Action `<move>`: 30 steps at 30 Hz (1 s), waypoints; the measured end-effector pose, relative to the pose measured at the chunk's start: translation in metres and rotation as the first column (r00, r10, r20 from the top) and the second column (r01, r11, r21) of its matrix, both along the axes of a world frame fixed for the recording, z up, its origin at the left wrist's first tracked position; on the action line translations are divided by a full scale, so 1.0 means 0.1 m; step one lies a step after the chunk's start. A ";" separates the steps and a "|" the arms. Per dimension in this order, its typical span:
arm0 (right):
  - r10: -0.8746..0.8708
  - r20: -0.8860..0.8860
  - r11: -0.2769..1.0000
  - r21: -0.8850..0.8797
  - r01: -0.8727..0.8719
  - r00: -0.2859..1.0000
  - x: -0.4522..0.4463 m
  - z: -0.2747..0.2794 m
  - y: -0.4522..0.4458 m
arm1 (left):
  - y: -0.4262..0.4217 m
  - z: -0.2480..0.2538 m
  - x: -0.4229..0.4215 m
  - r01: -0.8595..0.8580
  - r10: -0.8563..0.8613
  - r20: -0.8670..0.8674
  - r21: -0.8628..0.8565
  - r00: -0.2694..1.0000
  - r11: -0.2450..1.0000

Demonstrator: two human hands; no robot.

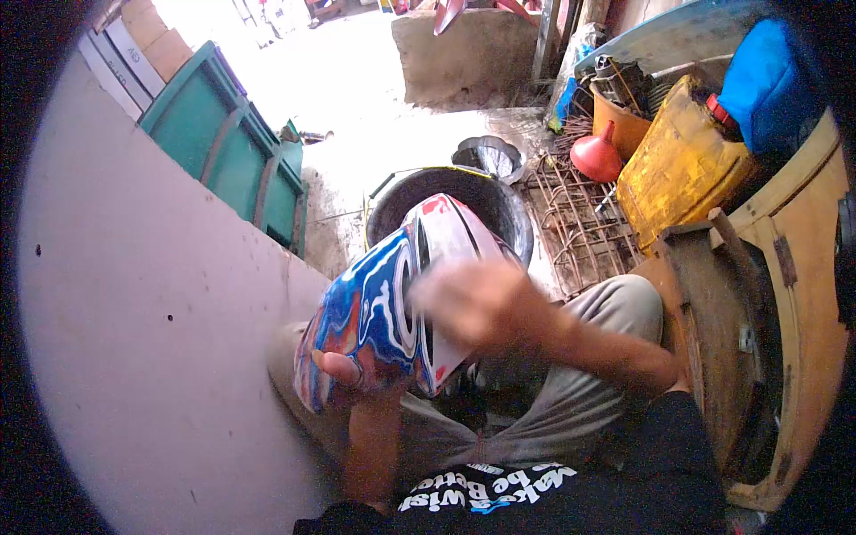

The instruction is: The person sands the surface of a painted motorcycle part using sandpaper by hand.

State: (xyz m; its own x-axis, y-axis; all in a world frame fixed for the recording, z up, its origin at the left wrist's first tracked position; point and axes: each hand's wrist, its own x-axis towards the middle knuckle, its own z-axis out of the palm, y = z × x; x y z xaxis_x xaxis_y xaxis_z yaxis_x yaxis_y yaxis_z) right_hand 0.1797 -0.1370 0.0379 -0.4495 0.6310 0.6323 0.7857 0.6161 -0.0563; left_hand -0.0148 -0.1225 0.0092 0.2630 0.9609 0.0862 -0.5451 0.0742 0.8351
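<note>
With left fingers (339, 366) clasped on the rounded, glossy blue-white-red painted helmet (379, 294), brace it firmly under the right hand (481, 308), too blurred to tell clenched from released.

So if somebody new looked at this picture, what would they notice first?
Probably the swirly blue, red and white helmet-like shell in the middle, held by the left hand, with the blurry right hand at its side. Next might be the big yellow jerrycan at the upper right, with a bright red funnel beside it.
</note>
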 end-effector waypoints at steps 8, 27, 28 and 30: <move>-0.277 0.148 0.951 -0.099 0.293 0.949 0.33 0.09 0.21 | 0.06 -0.32 0.00 0.065 -0.085 0.199 0.104 0.976 0.992; -0.212 0.143 0.966 -0.121 0.230 0.967 0.30 0.08 0.21 | 0.00 -0.25 0.00 0.003 -0.038 0.190 0.179 0.981 0.984; -0.136 0.109 0.988 -0.060 0.143 0.985 0.17 0.04 0.12 | 0.06 -0.41 -0.03 0.047 -0.099 0.282 0.187 0.954 0.981; 0.120 0.038 0.992 0.044 -0.122 0.992 -0.13 0.09 -0.13 | 0.14 -0.58 -0.07 0.125 -0.207 0.450 0.206 0.869 0.971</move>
State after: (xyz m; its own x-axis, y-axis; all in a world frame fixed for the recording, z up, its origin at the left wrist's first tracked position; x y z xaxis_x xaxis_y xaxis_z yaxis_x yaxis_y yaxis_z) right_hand 0.1669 -0.1497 0.0472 -0.5432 0.5415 0.6416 0.7063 0.7079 0.0005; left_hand -0.0217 -0.1085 -0.0493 0.3069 0.8677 0.3910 -0.8647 0.0826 0.4954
